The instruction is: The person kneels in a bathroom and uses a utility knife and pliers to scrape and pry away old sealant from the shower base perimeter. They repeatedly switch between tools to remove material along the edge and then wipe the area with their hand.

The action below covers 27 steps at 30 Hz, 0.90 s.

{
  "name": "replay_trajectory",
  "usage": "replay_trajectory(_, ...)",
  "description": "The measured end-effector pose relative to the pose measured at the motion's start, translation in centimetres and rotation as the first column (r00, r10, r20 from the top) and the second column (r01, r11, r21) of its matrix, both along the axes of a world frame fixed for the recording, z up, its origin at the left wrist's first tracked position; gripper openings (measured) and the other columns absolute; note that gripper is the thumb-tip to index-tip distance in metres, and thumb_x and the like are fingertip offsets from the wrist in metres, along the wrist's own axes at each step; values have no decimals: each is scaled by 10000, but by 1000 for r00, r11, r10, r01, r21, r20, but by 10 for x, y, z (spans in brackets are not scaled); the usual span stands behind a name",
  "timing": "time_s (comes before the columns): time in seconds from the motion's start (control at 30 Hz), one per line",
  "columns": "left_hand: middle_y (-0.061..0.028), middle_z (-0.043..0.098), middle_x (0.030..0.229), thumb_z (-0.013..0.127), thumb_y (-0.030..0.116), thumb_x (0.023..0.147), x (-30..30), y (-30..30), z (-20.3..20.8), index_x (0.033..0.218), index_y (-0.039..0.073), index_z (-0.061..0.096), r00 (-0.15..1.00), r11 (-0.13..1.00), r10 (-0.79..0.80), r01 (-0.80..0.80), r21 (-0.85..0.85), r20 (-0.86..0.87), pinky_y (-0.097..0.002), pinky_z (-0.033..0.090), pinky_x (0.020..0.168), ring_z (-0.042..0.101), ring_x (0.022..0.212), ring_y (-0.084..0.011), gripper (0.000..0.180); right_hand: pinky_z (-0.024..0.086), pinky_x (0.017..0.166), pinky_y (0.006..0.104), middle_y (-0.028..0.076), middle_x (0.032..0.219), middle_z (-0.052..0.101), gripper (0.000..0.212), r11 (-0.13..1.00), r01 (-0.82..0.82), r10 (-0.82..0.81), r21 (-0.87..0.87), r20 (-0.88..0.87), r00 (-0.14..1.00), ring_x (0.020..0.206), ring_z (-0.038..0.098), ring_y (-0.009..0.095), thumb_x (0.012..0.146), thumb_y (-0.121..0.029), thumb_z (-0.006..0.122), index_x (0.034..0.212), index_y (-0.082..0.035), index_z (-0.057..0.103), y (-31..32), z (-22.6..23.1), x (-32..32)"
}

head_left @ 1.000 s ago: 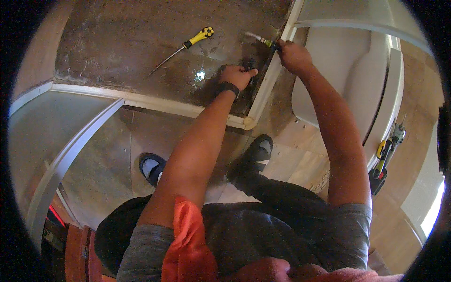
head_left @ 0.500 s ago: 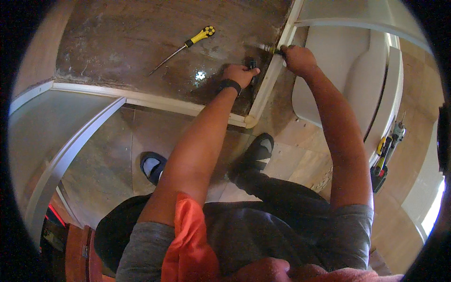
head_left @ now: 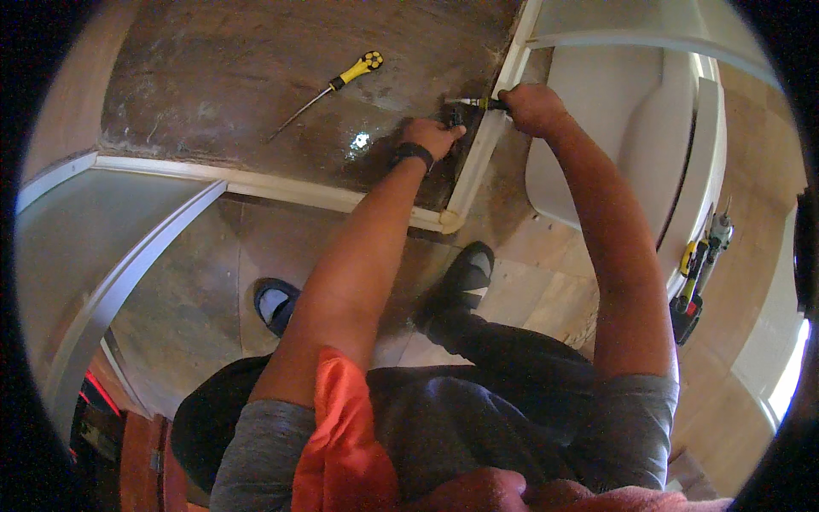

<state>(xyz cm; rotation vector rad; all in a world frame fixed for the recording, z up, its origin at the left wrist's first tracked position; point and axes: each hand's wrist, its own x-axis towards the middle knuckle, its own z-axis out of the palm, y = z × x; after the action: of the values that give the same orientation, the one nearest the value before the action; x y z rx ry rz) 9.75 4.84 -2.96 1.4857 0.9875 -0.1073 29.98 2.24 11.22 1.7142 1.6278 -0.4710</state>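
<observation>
My right hand (head_left: 536, 109) is closed round the handle of a screwdriver-like tool (head_left: 478, 102), with a dark and yellow grip and a pale metal end. The tool reaches leftward across a white frame rail (head_left: 482, 158), its metal end just beyond my left fingertips. On the rail's inner side, my left hand (head_left: 429, 136) is closed on a small black piece (head_left: 455, 118), mostly covered by the fingers; its kind cannot be made out. A yellow and black screwdriver (head_left: 351, 72) lies on the stained brown floor (head_left: 230, 68), left of both hands.
A frosted panel (head_left: 119, 222) stands at the left. At the right is a white rounded fixture (head_left: 589, 128), perhaps a toilet. Beyond it lie a power tool (head_left: 718, 235) and a yellow-handled tool (head_left: 689, 264). My sandalled feet (head_left: 469, 269) stand outside the frame corner.
My right hand has shifted slightly left and down, and the tool's metal end now sits close by the black piece. My left hand has barely moved.
</observation>
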Motion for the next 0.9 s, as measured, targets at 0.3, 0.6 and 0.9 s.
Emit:
replay_trajectory(0.3,-206,747,928,654,698,823,6,-18,-2,948,60,784,995,989,-71,80,126,-71,-453,538,878,712,925,-365,664,568,809,533,195,1024,719,259,999,-3,2,45,6,1000,951,710,394,955,-187,541,1179,-118,652,-10,-2,6)
replay_trajectory(0.6,-220,738,976,674,629,858,-11,-27,2,1085,-14,719,924,889,372,-383,249,91,-461,537,870,707,918,-389,683,555,775,535,218,946,715,353,772,399,-357,494,-182,916,886,686,439,947,-327,630,1200,-80,633,7,7,-15)
replay_trajectory(0.9,-250,721,974,693,570,872,-29,-30,3,1127,-33,679,944,926,331,-328,186,18,-481,533,873,686,971,-427,655,558,804,530,225,964,718,382,815,397,-359,421,-171,918,906,691,435,928,-293,652,1249,-89,618,3,-12,-29)
